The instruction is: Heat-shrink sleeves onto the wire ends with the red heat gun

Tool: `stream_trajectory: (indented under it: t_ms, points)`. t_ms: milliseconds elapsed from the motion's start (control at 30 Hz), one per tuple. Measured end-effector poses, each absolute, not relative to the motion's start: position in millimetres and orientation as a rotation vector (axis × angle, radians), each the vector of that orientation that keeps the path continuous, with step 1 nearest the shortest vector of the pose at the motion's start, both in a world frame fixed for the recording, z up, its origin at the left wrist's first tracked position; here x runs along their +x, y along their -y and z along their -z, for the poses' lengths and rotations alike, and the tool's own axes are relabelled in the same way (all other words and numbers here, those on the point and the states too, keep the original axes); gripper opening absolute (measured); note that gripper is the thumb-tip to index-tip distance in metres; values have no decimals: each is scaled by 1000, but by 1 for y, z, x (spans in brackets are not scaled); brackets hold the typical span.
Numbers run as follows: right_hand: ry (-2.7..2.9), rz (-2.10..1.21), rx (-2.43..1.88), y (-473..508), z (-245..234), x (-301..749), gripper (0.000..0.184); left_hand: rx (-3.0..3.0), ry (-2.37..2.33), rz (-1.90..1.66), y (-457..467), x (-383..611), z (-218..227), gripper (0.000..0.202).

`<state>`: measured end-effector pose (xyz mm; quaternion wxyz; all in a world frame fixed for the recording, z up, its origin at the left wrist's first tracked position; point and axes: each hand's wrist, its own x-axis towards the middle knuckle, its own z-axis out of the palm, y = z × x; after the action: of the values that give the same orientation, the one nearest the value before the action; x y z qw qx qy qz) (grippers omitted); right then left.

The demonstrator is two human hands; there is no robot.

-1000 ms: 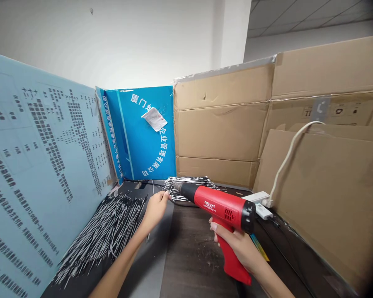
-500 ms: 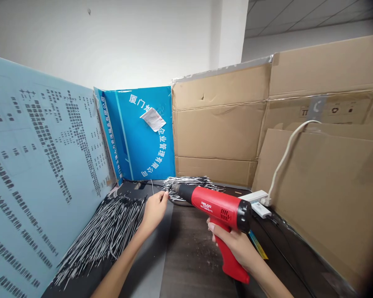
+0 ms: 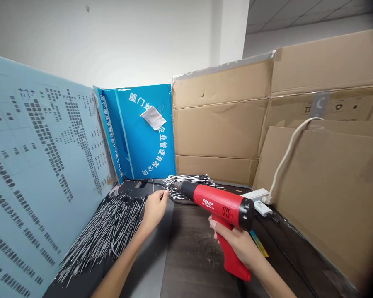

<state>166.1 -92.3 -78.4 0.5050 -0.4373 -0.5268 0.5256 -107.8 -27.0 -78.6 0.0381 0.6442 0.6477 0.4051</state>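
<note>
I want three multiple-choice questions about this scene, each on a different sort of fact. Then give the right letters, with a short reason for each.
1. Where is the white power strip?
A. On the wire pile
B. Right of the heat gun, against the cardboard wall
C. On the blue sign

2. What colour is the gun's body?
A. Green
B. White
C. Red

3. What is the right hand doing?
A. Gripping the gun's handle
B. Lying open on the table
C. Holding the cardboard

1: B, it sits on the dark table beside the cardboard.
2: C, the housing is plainly red.
3: A, the fingers wrap the handle.
</note>
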Motion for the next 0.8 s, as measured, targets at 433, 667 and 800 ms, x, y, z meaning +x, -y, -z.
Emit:
stream_trajectory:
  t_ms: [433, 667, 800]
  points:
    - [1343, -1263, -1069, 94, 77, 168, 39, 1808, -1799, -1314, 20, -114, 82, 52]
    - [1326, -1339, -1021, 91, 82, 171, 44, 1214, -1237, -1401, 18, -114, 76, 40]
    - [1271, -1445, -940, 89, 82, 175, 44, 726, -720, -1256, 22, -116, 69, 24]
